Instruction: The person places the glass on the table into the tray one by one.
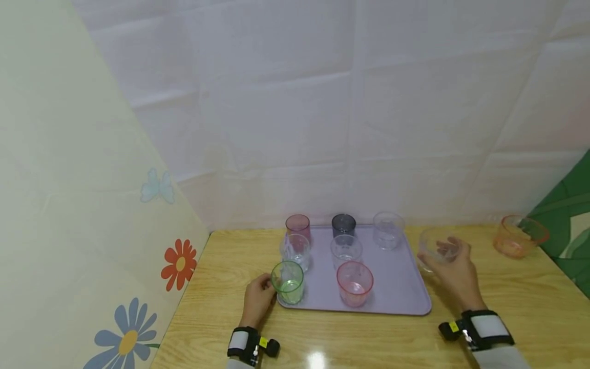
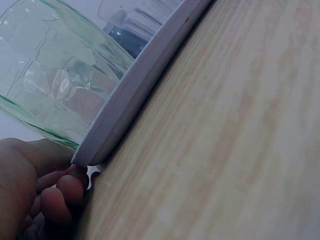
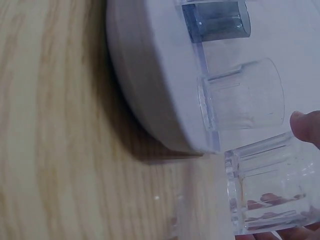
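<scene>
My right hand holds a clear plastic cup just off the right side of the lilac tray, thumb on one side and fingers on the other. At the tray's front left corner, my left hand pinches the rim, its thumb above and its fingertips below in the left wrist view. Right beside that thumb stands a green cup. Also on the tray are a pink cup, a dark red cup, a dark grey cup and several clear cups.
An orange cup stands on the wooden table at the far right, beside a green patterned panel. White cloth hangs behind the tray. A wall with flowers runs along the table's left side.
</scene>
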`<action>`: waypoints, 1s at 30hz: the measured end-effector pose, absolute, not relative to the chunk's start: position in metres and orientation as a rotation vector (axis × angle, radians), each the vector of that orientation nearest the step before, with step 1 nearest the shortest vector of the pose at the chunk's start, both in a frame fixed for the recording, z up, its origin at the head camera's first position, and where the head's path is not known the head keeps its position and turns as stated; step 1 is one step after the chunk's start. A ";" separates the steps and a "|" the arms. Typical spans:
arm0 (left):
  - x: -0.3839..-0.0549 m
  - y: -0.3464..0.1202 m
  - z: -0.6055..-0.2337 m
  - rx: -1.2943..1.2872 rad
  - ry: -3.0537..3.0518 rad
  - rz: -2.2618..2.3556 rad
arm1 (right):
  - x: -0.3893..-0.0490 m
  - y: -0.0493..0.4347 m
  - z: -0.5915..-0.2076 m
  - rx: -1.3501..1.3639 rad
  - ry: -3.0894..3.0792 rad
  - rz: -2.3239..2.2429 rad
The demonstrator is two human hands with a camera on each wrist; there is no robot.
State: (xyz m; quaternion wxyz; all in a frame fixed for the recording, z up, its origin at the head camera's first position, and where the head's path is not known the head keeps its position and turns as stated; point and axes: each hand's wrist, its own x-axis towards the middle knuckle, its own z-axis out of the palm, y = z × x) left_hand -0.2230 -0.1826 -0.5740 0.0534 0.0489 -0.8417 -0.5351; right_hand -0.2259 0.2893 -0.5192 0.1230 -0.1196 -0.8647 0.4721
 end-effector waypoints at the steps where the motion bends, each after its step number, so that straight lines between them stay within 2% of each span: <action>1: -0.223 -0.183 -0.574 0.146 -2.555 -1.634 | -0.226 0.288 -0.520 -0.348 -2.517 1.384; 30: -0.223 -0.182 -0.573 0.154 -2.574 -1.626 | -0.223 0.259 -0.526 -0.317 -2.494 1.397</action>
